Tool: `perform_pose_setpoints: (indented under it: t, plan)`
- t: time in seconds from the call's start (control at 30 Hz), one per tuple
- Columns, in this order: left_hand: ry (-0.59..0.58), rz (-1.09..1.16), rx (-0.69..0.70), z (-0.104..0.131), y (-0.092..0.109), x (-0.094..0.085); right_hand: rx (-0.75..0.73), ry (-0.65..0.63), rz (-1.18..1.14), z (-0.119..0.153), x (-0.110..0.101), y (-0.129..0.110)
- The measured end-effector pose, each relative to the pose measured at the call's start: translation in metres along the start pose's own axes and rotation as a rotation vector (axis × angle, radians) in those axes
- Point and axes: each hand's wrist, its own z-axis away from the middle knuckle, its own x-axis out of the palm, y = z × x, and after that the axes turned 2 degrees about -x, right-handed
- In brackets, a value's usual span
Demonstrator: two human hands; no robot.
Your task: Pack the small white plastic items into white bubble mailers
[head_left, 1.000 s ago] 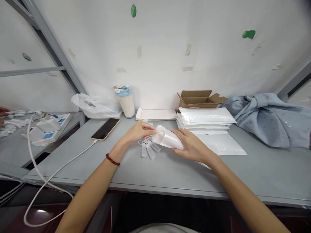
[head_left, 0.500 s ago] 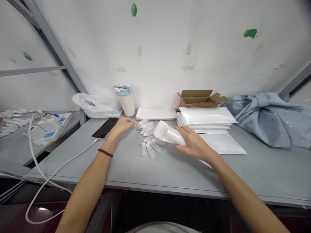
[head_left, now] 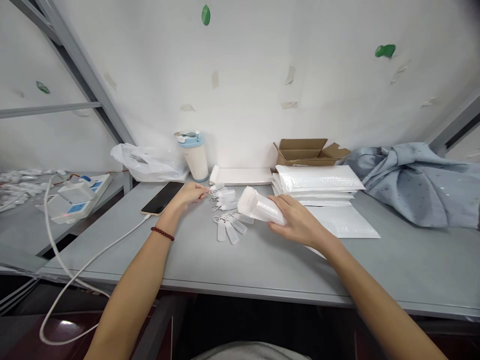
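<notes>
My right hand [head_left: 292, 217] is closed around a rolled or folded white bubble mailer [head_left: 262, 206], held above the grey table [head_left: 210, 265]. Its left end lies close to the translucent white tags. One fan of tags [head_left: 231, 227] rests nearer me, and a second bunch [head_left: 225, 196] lies just behind it. My left hand [head_left: 193, 194] is at the left edge of the back bunch, fingertips pinched by its loops. Whatever is between those fingertips is too small to make out. A phone [head_left: 162, 197] with a charging cable lies left of this hand.
At the back stand a cup [head_left: 195, 157], a plastic bag [head_left: 148, 162], a flat white packet [head_left: 242, 176] and an open cardboard box [head_left: 307, 152]. White mailers [head_left: 318, 178] are stacked at right beside blue-grey cloth [head_left: 423, 182]. A power strip [head_left: 82, 197] sits at far left.
The fingers of my left hand have curled slightly and shifted a little at the back tag bunch. My right hand and the mailer have hardly moved.
</notes>
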Motion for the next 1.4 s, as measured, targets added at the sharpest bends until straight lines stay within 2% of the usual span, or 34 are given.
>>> perform_pose_setpoints:
  t: [0.17, 0.27, 0.33, 0.4, 0.47, 0.53, 0.6, 0.8, 0.97, 1.1, 1.17, 1.23, 1.27, 1.37, 1.4]
  plan:
    - [0.108, -0.050, 0.044, 0.005, 0.003, -0.006, 0.031, -0.032, 0.003, 0.001, 0.000, 0.000]
    - [0.146, -0.026, 0.116, 0.011, 0.007, -0.012, 0.033, -0.035, 0.004, 0.000, -0.001, 0.000]
    - [0.132, 0.024, 0.172, 0.016, 0.011, -0.015, 0.032, -0.031, 0.006, 0.000, -0.001, -0.001]
    - [0.014, 0.101, 0.228, 0.022, 0.015, -0.019, 0.030, -0.026, 0.008, -0.001, -0.001, -0.001]
    - [-0.162, 0.158, 0.281, 0.027, 0.019, -0.020, 0.026, -0.022, 0.010, -0.001, -0.001, -0.001]
    - [-0.324, 0.137, 0.303, 0.031, 0.021, -0.019, 0.019, -0.018, 0.008, -0.001, -0.001, -0.001]
    - [-0.429, 0.074, 0.298, 0.033, 0.022, -0.015, 0.017, -0.020, 0.003, -0.001, 0.000, 0.000]
    - [-0.543, -0.038, 0.267, 0.041, 0.030, 0.012, -0.052, -0.042, 0.000, 0.000, 0.004, -0.003]
    - [-0.546, -0.124, 0.409, 0.064, 0.042, 0.051, -0.140, -0.038, 0.002, 0.000, 0.012, -0.008]
    - [-0.518, -0.159, 0.507, 0.073, 0.040, 0.077, -0.153, -0.041, 0.024, 0.000, 0.016, -0.007]
    - [-0.515, -0.174, 0.525, 0.072, 0.039, 0.076, -0.139, -0.044, 0.029, 0.000, 0.015, -0.005]
    - [-0.454, -0.159, 0.484, 0.069, 0.039, 0.063, -0.116, -0.029, 0.021, 0.000, 0.013, -0.003]
    - [-0.376, -0.143, 0.437, 0.066, 0.039, 0.053, -0.100, -0.016, 0.017, -0.001, 0.012, -0.002]
    - [-0.010, -0.174, 0.345, 0.052, 0.035, 0.019, -0.048, 0.019, 0.013, -0.001, 0.007, 0.001]
    - [0.080, -0.212, 0.308, 0.047, 0.032, 0.010, -0.033, 0.025, 0.016, -0.001, 0.006, 0.002]
